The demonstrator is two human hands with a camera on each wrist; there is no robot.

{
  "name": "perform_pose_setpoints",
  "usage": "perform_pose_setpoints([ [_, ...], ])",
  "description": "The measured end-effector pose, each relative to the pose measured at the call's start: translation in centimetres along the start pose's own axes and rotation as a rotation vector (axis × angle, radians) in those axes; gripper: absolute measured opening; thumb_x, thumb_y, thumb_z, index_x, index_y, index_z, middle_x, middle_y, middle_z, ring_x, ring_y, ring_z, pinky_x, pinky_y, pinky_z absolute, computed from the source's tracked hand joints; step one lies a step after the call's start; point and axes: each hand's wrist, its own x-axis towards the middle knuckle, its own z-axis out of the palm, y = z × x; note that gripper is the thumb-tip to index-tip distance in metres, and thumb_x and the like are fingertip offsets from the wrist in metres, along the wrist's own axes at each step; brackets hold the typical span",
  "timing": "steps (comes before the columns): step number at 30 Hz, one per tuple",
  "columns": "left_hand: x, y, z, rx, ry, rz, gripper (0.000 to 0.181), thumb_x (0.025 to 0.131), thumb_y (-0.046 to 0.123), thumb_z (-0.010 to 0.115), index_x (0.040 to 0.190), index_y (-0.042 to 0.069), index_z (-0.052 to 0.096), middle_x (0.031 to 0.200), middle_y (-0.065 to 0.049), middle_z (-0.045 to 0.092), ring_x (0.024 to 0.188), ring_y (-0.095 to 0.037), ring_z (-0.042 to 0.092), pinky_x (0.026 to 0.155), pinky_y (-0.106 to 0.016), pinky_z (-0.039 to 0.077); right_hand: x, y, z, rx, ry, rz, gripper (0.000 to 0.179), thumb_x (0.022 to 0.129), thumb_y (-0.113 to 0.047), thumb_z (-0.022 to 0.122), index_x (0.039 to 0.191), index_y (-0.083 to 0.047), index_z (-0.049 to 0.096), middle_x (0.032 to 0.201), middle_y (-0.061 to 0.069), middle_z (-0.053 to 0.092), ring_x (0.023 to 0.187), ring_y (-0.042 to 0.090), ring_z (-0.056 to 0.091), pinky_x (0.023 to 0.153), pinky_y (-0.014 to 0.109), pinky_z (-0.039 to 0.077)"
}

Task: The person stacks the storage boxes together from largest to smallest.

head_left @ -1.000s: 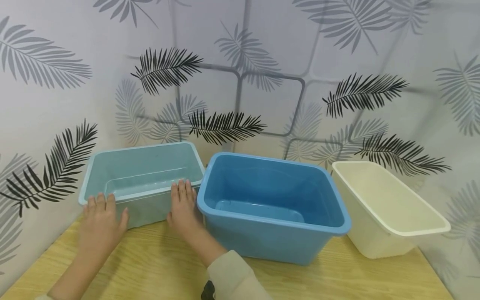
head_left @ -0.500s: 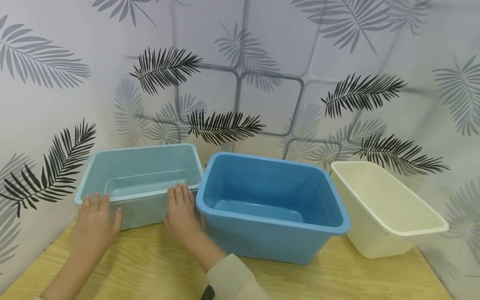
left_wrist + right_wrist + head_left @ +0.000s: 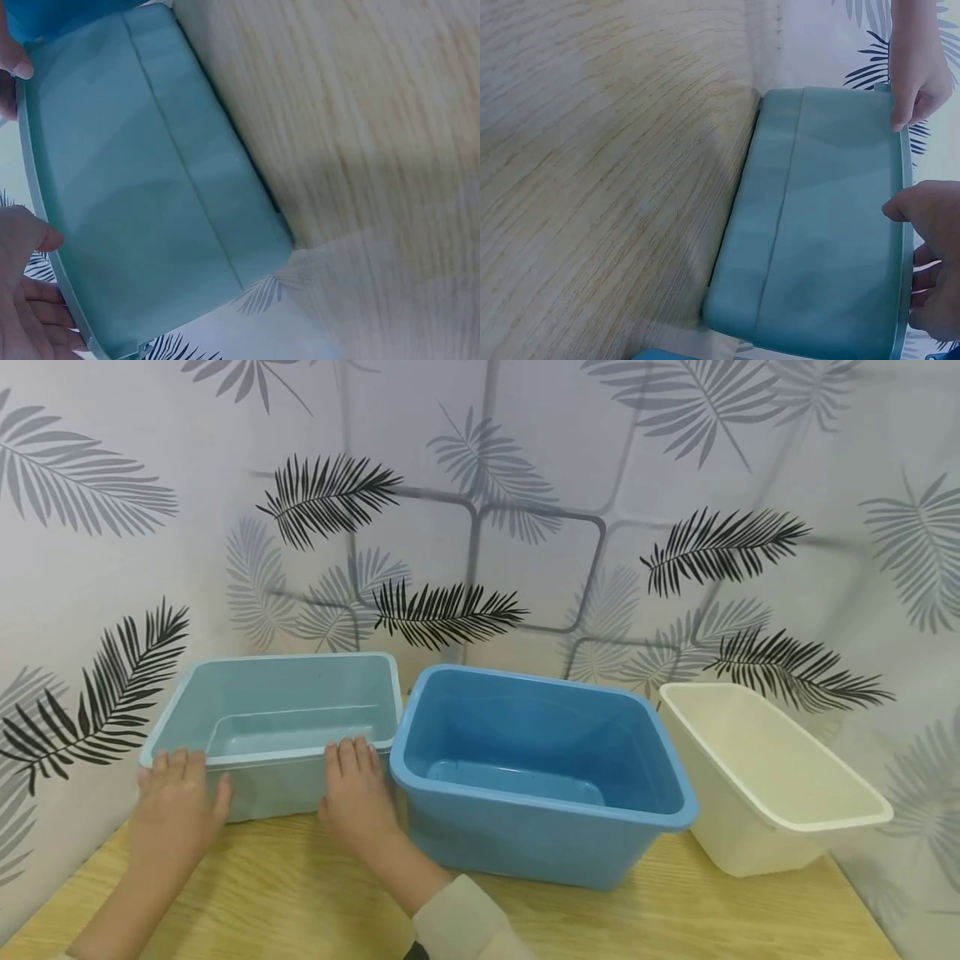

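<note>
A pale teal plastic bin (image 3: 273,789) stands upright at the left on the wooden table. My left hand (image 3: 168,810) grips the left part of its near rim, fingers over the edge and thumb against the outer wall. Farther right on that same rim, my right hand (image 3: 360,793) holds on close to the corner. In the left wrist view the bin's outer wall (image 3: 150,172) fills the middle, with the left thumb (image 3: 51,238) at the rim. The right wrist view shows the right thumb (image 3: 898,206) on the wall and the fingers beyond the rim.
A larger blue bin (image 3: 525,839) stands right beside the teal one, their rims close together. Farther right is a cream bin (image 3: 731,835), set at an angle. A leaf-patterned wall (image 3: 540,585) rises behind the wooden table (image 3: 300,893).
The teal bin has shifted slightly left and towards me, its rear edge turning straighter, with both hands moving along on its rim. The blue and cream bins stay in place.
</note>
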Motion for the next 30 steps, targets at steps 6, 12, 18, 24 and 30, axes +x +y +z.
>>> perform_pose_setpoints([
  [6,0.5,-1.1,0.1,0.084,0.106,0.138,0.063,0.089,0.044,0.045,0.082,-0.018,0.052,0.078,-0.037,0.056,0.077,-0.050,0.053,0.076,-0.067,0.037,0.3,0.4,-0.2,0.019,0.089,-0.032,0.045,0.078,-0.031,0.068,0.115,-0.009,0.054,0.108,0.003,0.055,0.108,0.019,0.051,0.099,0.036,0.044],
  [12,1.4,-3.0,0.5,0.011,0.156,0.314,0.090,0.091,0.066,0.012,0.077,-0.012,0.055,0.064,-0.026,0.058,0.057,-0.041,0.055,0.061,-0.056,0.047,0.7,1.0,1.1,0.024,0.216,-0.020,0.044,0.073,-0.021,0.072,0.112,-0.009,0.055,0.110,0.008,0.057,0.112,0.025,0.053,0.097,0.041,0.044],
  [18,2.4,-4.6,0.5,-0.114,0.071,0.432,0.079,0.090,0.063,0.019,0.077,-0.003,0.059,0.064,-0.015,0.063,0.052,-0.032,0.057,0.046,-0.043,0.044,1.1,1.4,2.4,-0.130,0.398,0.014,0.039,0.070,-0.026,0.075,0.103,-0.014,0.060,0.089,-0.001,0.059,0.084,0.014,0.055,0.086,0.030,0.045],
  [24,2.5,-5.3,0.7,-0.146,0.032,0.446,0.069,0.088,0.061,0.019,0.073,0.004,0.055,0.058,-0.006,0.060,0.047,-0.024,0.053,0.041,-0.034,0.038,0.9,1.4,1.5,-0.219,0.170,-0.019,0.029,0.082,-0.039,0.067,0.096,-0.018,0.055,0.084,-0.007,0.057,0.080,0.009,0.053,0.076,0.025,0.040],
  [30,2.3,-5.8,0.5,-0.123,0.024,0.424,0.065,0.085,0.060,0.020,0.071,0.007,0.055,0.056,-0.002,0.058,0.045,-0.022,0.052,0.042,-0.034,0.036,0.8,1.1,0.5,-0.172,0.046,-0.049,0.013,0.089,-0.027,0.060,0.098,-0.020,0.054,0.089,-0.008,0.058,0.084,0.009,0.053,0.078,0.026,0.042],
])
